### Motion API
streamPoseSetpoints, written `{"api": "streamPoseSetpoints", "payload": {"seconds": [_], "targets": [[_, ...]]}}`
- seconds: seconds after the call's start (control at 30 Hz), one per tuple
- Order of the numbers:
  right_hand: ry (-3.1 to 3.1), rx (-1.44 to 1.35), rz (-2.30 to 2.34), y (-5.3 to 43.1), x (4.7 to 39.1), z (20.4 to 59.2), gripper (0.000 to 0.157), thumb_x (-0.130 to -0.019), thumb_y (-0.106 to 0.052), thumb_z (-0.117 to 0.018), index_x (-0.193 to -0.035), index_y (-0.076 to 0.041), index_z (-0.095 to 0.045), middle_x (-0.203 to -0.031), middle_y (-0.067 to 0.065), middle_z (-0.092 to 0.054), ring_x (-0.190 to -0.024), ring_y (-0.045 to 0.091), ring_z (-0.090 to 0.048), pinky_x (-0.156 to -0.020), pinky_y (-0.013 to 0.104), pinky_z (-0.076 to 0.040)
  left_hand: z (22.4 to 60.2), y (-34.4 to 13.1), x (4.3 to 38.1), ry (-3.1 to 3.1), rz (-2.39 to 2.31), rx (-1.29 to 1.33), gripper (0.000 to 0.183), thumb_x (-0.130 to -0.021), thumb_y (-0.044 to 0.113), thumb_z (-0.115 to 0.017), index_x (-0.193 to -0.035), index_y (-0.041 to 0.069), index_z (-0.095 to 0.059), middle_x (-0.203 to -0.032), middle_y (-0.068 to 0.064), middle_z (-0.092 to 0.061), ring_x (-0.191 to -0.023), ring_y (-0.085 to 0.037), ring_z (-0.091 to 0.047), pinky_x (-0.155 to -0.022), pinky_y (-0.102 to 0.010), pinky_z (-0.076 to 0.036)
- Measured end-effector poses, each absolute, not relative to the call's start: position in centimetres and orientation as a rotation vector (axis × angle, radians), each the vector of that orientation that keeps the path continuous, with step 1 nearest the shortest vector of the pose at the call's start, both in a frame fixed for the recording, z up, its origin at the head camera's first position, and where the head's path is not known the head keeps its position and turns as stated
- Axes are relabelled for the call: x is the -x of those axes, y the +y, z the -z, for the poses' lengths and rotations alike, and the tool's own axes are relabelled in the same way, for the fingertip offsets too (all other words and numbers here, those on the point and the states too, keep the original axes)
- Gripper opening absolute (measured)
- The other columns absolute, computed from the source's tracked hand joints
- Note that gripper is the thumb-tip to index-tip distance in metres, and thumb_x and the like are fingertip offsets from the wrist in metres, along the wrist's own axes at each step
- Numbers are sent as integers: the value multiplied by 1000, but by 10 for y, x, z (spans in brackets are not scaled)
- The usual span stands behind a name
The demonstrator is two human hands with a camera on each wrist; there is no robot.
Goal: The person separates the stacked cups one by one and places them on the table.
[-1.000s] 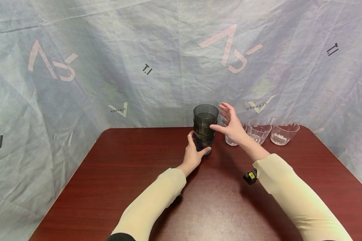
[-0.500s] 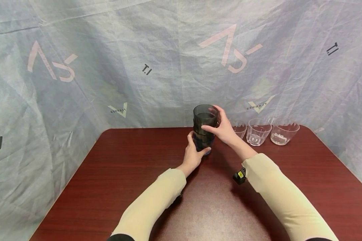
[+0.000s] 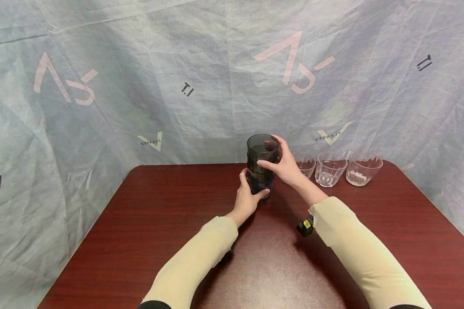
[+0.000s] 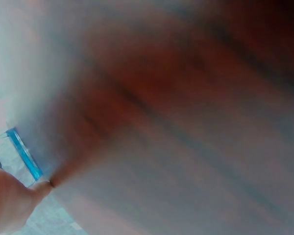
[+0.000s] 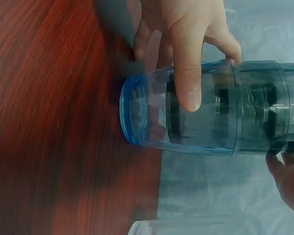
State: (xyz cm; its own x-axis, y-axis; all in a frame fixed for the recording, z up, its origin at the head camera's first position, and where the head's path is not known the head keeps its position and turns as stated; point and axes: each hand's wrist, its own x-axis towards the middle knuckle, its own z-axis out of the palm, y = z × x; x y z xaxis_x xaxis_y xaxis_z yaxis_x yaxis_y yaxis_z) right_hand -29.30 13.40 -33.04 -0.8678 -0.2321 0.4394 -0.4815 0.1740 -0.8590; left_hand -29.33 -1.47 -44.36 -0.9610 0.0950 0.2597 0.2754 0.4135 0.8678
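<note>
A stack of nested tumblers stands near the table's back edge: dark grey tumblers above, a clear blue tumbler at the bottom. My left hand grips the blue tumbler low down, its thumb across the front in the right wrist view. Higher up, my right hand holds the top grey tumbler, thumb in front and fingers behind the far side. Only its fingertips reach into the right wrist view. The left wrist view is mostly blurred, with part of a hand at lower left.
Three clear glasses stand in a row right of the stack: one partly behind my right hand, a middle glass and an outer glass. A grey printed cloth hangs behind the reddish-brown table.
My right hand has moved left from beside the stack and taken hold of the top grey tumbler. The left hand and the stack have stayed in place.
</note>
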Motion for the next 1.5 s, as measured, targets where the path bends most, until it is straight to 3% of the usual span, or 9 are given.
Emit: {"api": "streamPoseSetpoints", "payload": {"seconds": [0.53,0.73,1.03,1.33,1.5], "targets": [[-2203,-695,-1771,133,291,332,80,-87,5,-69,-148,3,-17,-146,26,-35,-136,41,-33,-105,57,-30,443,-14,292,-2509,1602,305,88,-87,30,-75,-149,23,-12,-141,-14,-45,-130,-25,-45,-104,-45,-36],[-2158,-677,-1774,133,293,331,82,-85,7,-69,-148,4,-17,-146,27,-36,-137,37,-33,-108,51,-29,444,-13,292,-2519,1601,296,89,-87,31,-74,-150,24,-12,-141,-14,-45,-130,-24,-45,-104,-45,-36],[-1976,-690,-1824,139,308,333,84,-84,6,-71,-150,-8,-21,-147,17,-39,-136,29,-37,-109,42,-32,443,-14,292,-2511,1585,294,90,-87,30,-75,-150,22,-12,-142,-15,-44,-130,-25,-44,-104,-45,-36],[-1818,-720,-1865,146,300,315,80,-83,16,-66,-148,-7,-25,-145,17,-40,-135,29,-38,-106,38,-34,442,-14,292,-2519,1604,280,91,-87,29,-75,-151,23,-10,-145,-14,-42,-133,-25,-42,-105,-45,-35],[-1769,-739,-1884,154,293,309,81,-81,22,-64,-146,-7,-26,-144,17,-41,-134,31,-38,-107,43,-32,442,-14,292,-2527,1604,278,92,-87,31,-75,-151,24,-10,-146,-14,-42,-133,-25,-42,-105,-45,-35]]}}
